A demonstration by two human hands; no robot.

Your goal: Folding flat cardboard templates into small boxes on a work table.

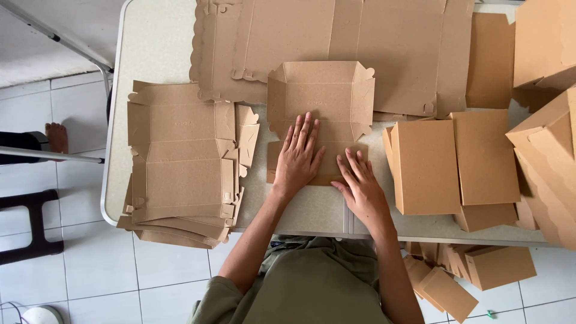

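- At the left edge of the scene, beyond the tabletop, a dark stool stands on the white tiled floor, and another person's bare foot shows farther off.
- On the left part of the tabletop lies a stack of flat box blanks, brown card, its near edge hanging slightly over the tabletop's rim.
- Right of that stack, at the middle, a single box blank lies unfolded, with its far half bearing raised side flaps and its near half under the hands.
- The left hand lies flat and released on the near half of this blank, fingers spread and pointing to the far side, grasping nothing.
- The right hand rests just right of it, also flat and unclenched, its fingers on the blank's near right corner and its heel close to the tabletop's near edge.
- Beyond the blank, large cardboard sheets cover the far side of the tabletop, their near edge tucked under the blank's far flaps.
- Right of the hands, folded boxes lie side by side, close to the right hand but apart from it.
- Farther right, more assembled boxes are piled at the scene's edge.
- Below the tabletop's near right side, several boxes on the floor lie in a loose heap.
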